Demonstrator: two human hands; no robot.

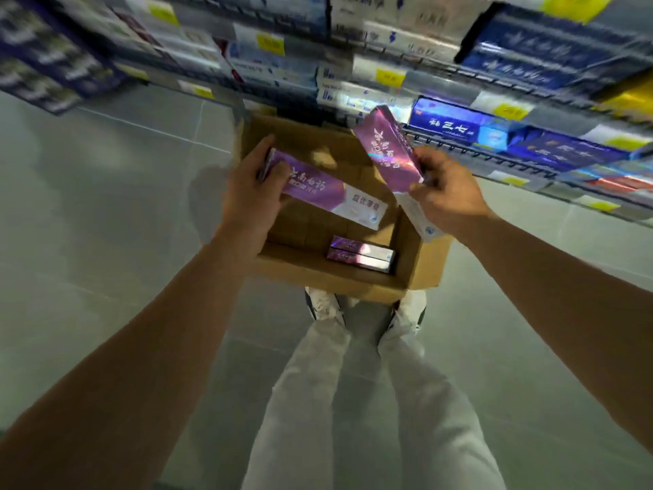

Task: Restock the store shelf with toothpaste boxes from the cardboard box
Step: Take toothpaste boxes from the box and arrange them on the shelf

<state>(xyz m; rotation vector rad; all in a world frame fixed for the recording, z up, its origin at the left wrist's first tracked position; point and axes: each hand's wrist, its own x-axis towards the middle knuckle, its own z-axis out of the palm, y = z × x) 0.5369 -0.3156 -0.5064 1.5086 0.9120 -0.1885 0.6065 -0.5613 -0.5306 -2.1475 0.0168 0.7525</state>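
On the far left the floor point(88, 242) is bare grey tile, with the blurred ends of the store shelf point(459, 70) running across the top of the view. Moving right, the left hand point(247, 192) is closed around the purple end of 1 toothpaste box point(328, 192), thumb on top, holding it level above the open cardboard box point(335, 281). Inside the carton, near its front wall, 2 more purple boxes point(360, 254) lie side by side; the rest of its bottom looks bare. The carton sits on the floor just ahead of the person's shoes point(325, 307).

Further right, the right hand point(445, 189) pinches a second toothpaste box point(387, 150) near its lower end, tilted so its top leans toward the shelf edge. Beyond it, blue boxes point(463, 127) already fill the lower rack.

The step in hand looks like carrying both boxes up to the shelf. To do it well, I would place the right-hand one first, since it is already near the rack, turning it level so its long side runs along the shelf front with the printed face outward. A grip nearer the middle would steady it; held by 1 end it may swing and knock neighbours. The left box should follow flush beside it. Which slot is open is too blurred to tell.
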